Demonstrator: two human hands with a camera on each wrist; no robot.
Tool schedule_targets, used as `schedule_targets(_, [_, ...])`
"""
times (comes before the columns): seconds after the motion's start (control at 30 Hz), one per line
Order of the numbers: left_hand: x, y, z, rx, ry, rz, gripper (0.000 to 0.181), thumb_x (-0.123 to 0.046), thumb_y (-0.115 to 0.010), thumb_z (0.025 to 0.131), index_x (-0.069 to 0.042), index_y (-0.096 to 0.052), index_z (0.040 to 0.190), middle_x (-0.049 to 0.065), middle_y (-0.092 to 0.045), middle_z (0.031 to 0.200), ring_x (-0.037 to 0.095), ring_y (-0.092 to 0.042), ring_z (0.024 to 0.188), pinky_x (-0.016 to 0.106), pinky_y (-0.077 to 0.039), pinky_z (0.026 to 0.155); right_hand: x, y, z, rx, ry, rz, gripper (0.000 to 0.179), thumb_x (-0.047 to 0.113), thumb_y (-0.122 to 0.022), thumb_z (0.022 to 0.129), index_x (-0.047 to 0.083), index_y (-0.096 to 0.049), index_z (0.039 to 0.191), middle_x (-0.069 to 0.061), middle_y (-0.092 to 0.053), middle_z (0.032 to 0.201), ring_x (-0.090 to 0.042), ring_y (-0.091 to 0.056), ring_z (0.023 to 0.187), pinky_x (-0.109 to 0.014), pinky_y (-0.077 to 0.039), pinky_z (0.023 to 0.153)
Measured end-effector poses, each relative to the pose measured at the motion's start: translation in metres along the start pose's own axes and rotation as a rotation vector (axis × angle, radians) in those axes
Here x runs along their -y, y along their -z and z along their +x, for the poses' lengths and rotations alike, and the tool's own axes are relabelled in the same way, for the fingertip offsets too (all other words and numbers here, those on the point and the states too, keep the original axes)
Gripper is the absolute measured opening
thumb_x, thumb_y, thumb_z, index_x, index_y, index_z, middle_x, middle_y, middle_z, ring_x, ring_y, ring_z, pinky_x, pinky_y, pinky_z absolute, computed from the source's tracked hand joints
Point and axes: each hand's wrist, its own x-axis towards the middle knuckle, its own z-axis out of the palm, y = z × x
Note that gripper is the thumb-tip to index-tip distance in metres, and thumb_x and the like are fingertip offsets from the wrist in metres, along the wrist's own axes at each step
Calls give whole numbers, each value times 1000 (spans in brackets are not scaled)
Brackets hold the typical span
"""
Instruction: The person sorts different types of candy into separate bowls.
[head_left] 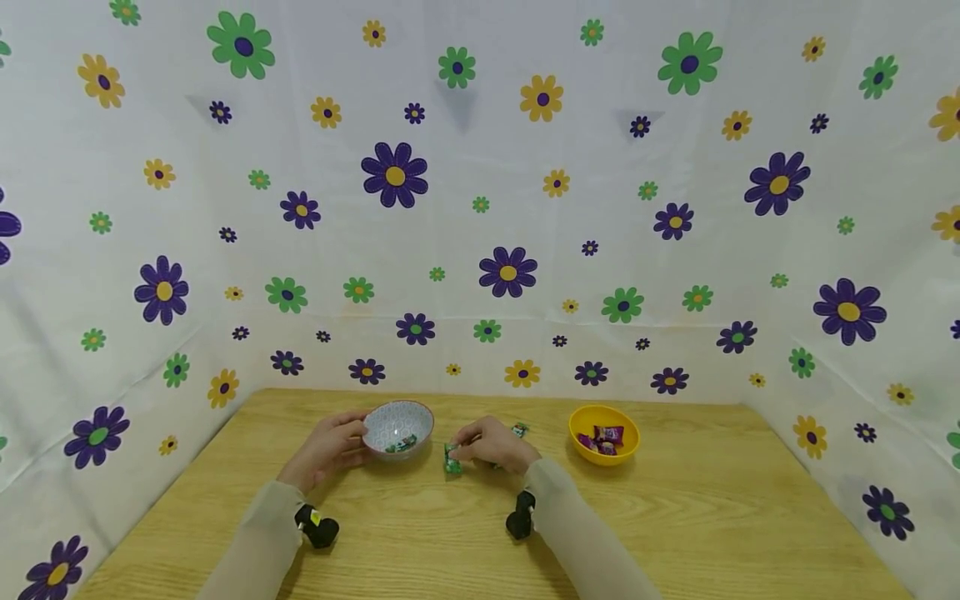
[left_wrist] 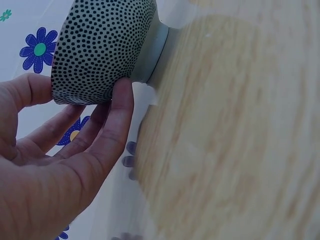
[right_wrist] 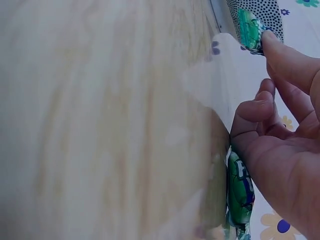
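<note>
The patterned bowl is left of centre in the lower part of the head view, with green-wrapped candies inside. The left hand is clamped on the left side of the bowl; the left wrist view shows fingers against its dotted outer wall. The right hand, at lower centre, pinches a green candy between thumb and fingertip, near the bowl's right side. A second green candy lies beneath this hand, at the lower right of the right wrist view. A further green candy lies just beyond the right hand. At lower right, a yellow bowl contains purple-wrapped candies. Both bowls are at the wooden table.
</note>
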Motion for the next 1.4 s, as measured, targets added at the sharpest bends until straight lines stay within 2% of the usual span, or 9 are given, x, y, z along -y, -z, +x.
schedule_targets(0.1, [0,-1,-1,2,-4,0,52,-13,-48,98,2,-37,147,25,-43,141,22,-60,102,35,-57,88,-1,1,-1,-9,2,36,13,17,-71,90,7,-73,98,-1,-62,84,-15,-43,61,-28,-38,56])
schedule_targets(0.27, [0,-1,-2,-4,-1,0,51,-13,-48,98,2,-38,146,25,-44,141,22,-60,102,35,-57,88,-3,2,-1,-36,-7,78,20,19,-71,90,8,-73,106,-2,-60,88,-17,-47,66,-29,-42,57])
schedule_targets(0.5, [0,0,-1,-4,3,22,52,-15,-48,99,2,-37,147,25,-44,141,22,-61,102,35,-57,88,-3,2,1,-47,-23,150,24,22,-71,90,7,-72,108,-3,-59,88,-16,-46,65,-28,-42,56])
schedule_targets(0.7, [2,1,0,-12,17,49,53,-16,-48,98,2,-38,147,25,-45,141,21,-61,101,33,-57,85,0,-2,5,-83,-46,147,27,29,-70,90,11,-72,110,-6,-61,119,-17,-50,88,-29,-44,71])
schedule_targets(0.87, [1,1,0,-1,14,48,54,-17,-48,99,2,-35,148,26,-44,143,20,-61,102,32,-57,86,7,-8,11,-89,-67,246,24,26,-69,92,7,-70,108,-3,-62,107,-13,-52,83,-30,-48,73])
schedule_targets(1.03, [-2,-1,1,-3,20,51,54,-18,-48,99,2,-35,148,25,-42,144,22,-60,106,34,-56,89,16,-13,16,-112,-88,358,28,23,-68,93,4,-68,113,-3,-64,112,-12,-58,95,-35,-53,88])
schedule_targets(1.1, [-3,-2,1,-2,20,54,54,-18,-49,99,1,-36,148,25,-43,144,23,-60,107,35,-56,90,19,-17,18,-137,-101,390,29,22,-68,93,4,-68,115,-3,-65,112,-12,-58,95,-33,-53,86])
schedule_targets(1.27, [0,-2,1,-3,17,58,54,-17,-49,99,1,-35,148,26,-43,144,22,-61,104,35,-56,89,22,-29,25,-182,-93,453,27,18,-70,91,1,-69,112,0,-66,101,-14,-54,84,-25,-47,67])
schedule_targets(1.4, [3,0,1,-3,8,54,54,-16,-48,99,2,-35,148,26,-42,144,22,-61,103,34,-57,87,26,-40,27,-229,-79,425,23,16,-70,90,-1,-69,106,2,-63,90,-13,-49,74,-24,-41,58])
